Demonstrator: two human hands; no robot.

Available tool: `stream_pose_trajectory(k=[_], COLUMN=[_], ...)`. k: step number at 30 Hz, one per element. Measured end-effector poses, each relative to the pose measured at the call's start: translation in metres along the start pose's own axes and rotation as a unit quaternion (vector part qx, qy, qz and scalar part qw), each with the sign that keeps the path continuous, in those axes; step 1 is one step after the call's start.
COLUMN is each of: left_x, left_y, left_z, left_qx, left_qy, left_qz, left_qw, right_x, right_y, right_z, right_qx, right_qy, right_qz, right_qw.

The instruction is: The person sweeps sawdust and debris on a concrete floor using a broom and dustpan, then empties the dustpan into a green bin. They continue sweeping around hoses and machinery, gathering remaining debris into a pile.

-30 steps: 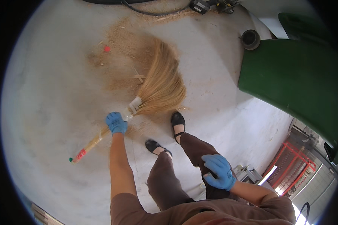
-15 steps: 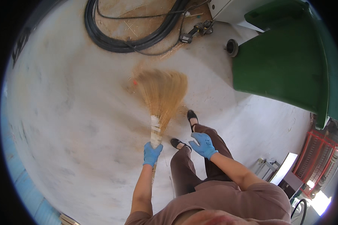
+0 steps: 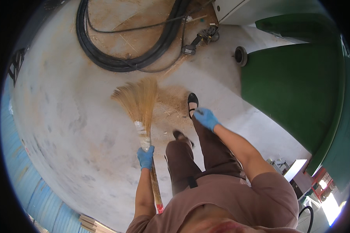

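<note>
A straw broom (image 3: 139, 99) with a fanned head and white wrapping lies slanted across the floor in front of me, its bristles spread toward the far left. My left hand (image 3: 146, 157), in a blue glove, is wrapped round the handle just below the white binding. The handle runs back past my left forearm to a red end by my side. My right hand (image 3: 206, 119), also gloved in blue, hangs above my right foot with its fingers curled and nothing visible in them. Sawdust-like debris (image 3: 171, 101) lies between the bristles and my right shoe.
A coil of black hose (image 3: 120, 66) rests on the dusty floor ahead, with a dark power tool (image 3: 200, 39) and its cable beside it. At the right is a wheeled green bin (image 3: 291, 89). Wooden strips (image 3: 93, 224) lie at the lower left.
The broom head has swung left, away from my feet, leaving debris exposed. My left hand has shifted left with it. The right hand has risen slightly and its fingers have curled. My feet have stepped forward.
</note>
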State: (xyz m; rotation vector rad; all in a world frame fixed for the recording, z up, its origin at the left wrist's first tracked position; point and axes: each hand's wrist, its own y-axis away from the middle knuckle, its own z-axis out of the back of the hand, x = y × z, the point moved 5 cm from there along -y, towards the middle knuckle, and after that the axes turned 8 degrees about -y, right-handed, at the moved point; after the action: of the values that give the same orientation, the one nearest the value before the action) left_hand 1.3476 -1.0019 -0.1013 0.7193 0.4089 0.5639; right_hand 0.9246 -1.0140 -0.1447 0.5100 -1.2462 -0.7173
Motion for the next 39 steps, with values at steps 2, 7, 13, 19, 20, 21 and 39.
stream_pose_trajectory(k=[2, 7, 13, 19, 20, 21, 39], left_x=[-0.015, -0.06, -0.117, -0.136, -0.14, -0.146, -0.234], left_y=[-0.016, -0.07, -0.158, -0.217, -0.226, -0.236, -0.308], left_z=[0.004, 0.017, 0.018, -0.017, -0.024, -0.029, -0.08], left_qx=[-0.01, -0.042, -0.001, -0.047, -0.037, -0.055, 0.005], left_qy=[-0.018, -0.032, -0.008, 0.006, 0.02, -0.001, 0.014], left_qz=[-0.027, -0.071, -0.061, -0.072, -0.052, -0.075, -0.147], left_qw=[0.999, 0.996, 0.998, 0.996, 0.998, 0.996, 0.989], right_x=[0.015, 0.038, 0.035, 0.011, 0.005, -0.003, -0.078], right_y=[-0.052, -0.163, -0.314, -0.465, -0.485, -0.503, -0.601], right_z=[0.016, 0.05, 0.068, 0.079, 0.08, 0.08, 0.119], right_qx=[0.003, -0.09, -0.165, -0.207, -0.209, -0.213, -0.313], right_qy=[-0.027, -0.02, 0.096, 0.07, 0.057, 0.041, -0.181], right_qz=[-0.007, -0.044, -0.05, -0.136, -0.156, -0.18, -0.202], right_qw=[1.0, 0.995, 0.98, 0.966, 0.964, 0.96, 0.91])
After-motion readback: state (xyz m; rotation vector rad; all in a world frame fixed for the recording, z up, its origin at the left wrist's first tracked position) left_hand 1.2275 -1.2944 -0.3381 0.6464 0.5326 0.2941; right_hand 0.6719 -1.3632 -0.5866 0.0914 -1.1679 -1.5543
